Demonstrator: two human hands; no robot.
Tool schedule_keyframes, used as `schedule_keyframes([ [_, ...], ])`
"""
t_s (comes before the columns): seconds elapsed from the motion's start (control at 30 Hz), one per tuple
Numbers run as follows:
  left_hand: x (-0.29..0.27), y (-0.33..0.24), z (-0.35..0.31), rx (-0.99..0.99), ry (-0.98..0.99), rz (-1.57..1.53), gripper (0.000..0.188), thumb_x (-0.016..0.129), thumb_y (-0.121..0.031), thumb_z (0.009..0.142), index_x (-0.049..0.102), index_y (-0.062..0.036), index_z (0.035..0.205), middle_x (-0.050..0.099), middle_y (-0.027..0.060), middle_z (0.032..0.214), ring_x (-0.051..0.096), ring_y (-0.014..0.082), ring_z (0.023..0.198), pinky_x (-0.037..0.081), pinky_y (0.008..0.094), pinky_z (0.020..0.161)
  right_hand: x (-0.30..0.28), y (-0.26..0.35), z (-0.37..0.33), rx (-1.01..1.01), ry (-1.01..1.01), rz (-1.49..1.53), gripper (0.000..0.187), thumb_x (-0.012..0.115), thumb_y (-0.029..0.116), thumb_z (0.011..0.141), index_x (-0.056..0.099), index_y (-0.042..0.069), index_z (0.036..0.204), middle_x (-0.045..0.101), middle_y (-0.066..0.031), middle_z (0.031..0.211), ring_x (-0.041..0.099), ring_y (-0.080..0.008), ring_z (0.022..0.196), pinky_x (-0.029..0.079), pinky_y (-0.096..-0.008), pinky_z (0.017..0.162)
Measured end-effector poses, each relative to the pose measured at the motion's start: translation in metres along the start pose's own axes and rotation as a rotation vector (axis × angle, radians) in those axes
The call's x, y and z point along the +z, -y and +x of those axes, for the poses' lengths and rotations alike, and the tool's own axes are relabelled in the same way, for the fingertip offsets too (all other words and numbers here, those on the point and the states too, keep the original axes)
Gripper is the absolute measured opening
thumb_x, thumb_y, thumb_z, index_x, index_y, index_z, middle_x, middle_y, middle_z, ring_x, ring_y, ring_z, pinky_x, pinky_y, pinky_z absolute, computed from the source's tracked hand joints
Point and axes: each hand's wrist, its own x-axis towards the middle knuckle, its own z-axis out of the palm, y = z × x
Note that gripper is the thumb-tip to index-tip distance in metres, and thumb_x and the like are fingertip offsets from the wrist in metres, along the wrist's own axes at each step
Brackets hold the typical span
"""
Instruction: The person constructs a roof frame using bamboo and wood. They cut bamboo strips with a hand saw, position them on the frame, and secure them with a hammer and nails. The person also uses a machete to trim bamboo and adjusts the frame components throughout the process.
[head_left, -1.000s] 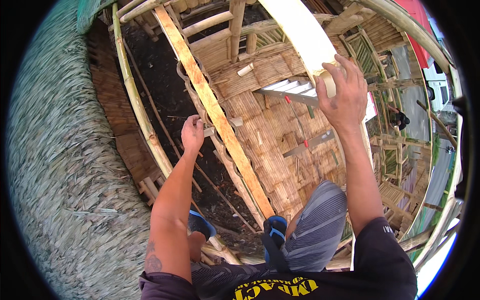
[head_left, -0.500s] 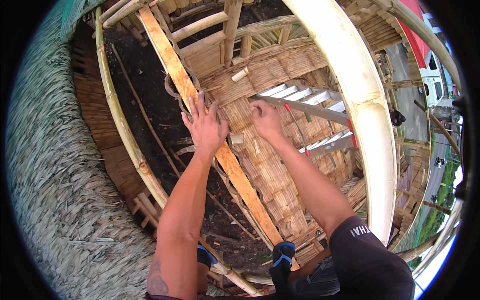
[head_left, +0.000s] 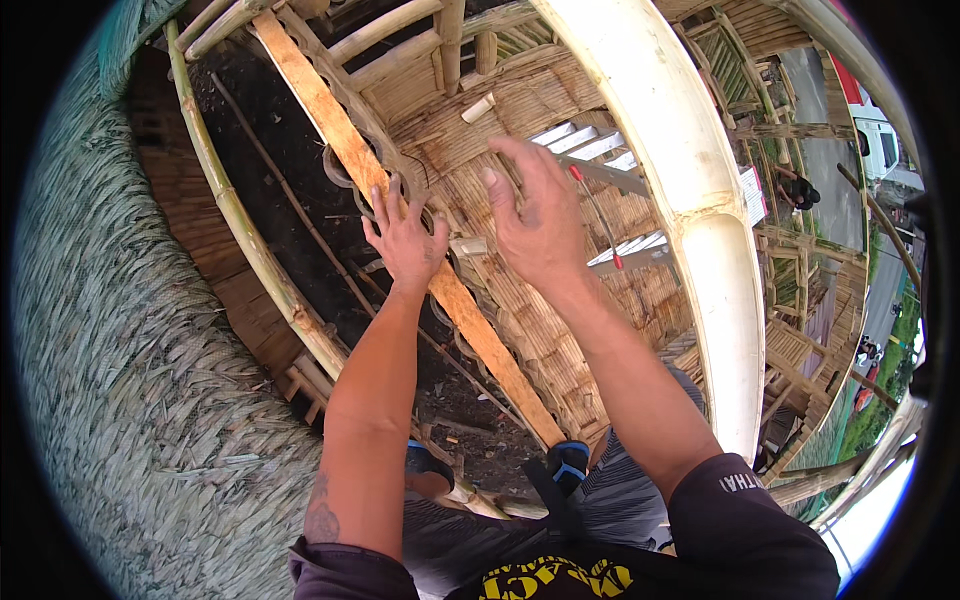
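My left hand (head_left: 408,238) lies spread on a long orange-brown wooden plank (head_left: 485,340), which runs from the upper left down to my sandalled foot (head_left: 568,462). Dark, curved pieces (head_left: 338,166) show along the plank's sides. Raised to the right of it is my right hand (head_left: 543,220), thumb and fingers apart, with nothing visible in it. Below that hand stretches a woven split-bamboo surface (head_left: 540,305). A short pale bamboo piece (head_left: 467,246) shows beside my left fingers.
A large split bamboo trough (head_left: 700,215) arches down the right. Behind it, an aluminium ladder (head_left: 600,150) leans near a red-handled rod (head_left: 598,215). Leaf thatch (head_left: 180,400) fills the left, bordered by a bamboo pole (head_left: 240,230). Dark ground (head_left: 290,210) lies far below. A person (head_left: 797,190) is at far right.
My right hand has gone from closed to open and lifted closer to the view. My left hand stays on the plank. The whole view has shifted slightly.
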Motion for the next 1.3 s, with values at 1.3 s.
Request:
schedule_keyframes([
  [1.3, 0.001, 0.004, 0.007, -0.03, 0.159, 0.0, 0.055, 0.063, -0.033, 0.086, 0.06, -0.0119, 0.137, 0.027, 0.0121, 0.165, 0.004, 0.0402, 0.159, 0.024, 0.0703, 0.114, -0.091, 0.018, 0.033, -0.092, -0.656, -0.733, 0.017, 0.076, 0.02, 0.088, 0.073, 0.016, 0.104, 0.068, -0.0113, 0.128, 0.064, -0.0295, 0.112, 0.043, -0.0421, 0.096],
])
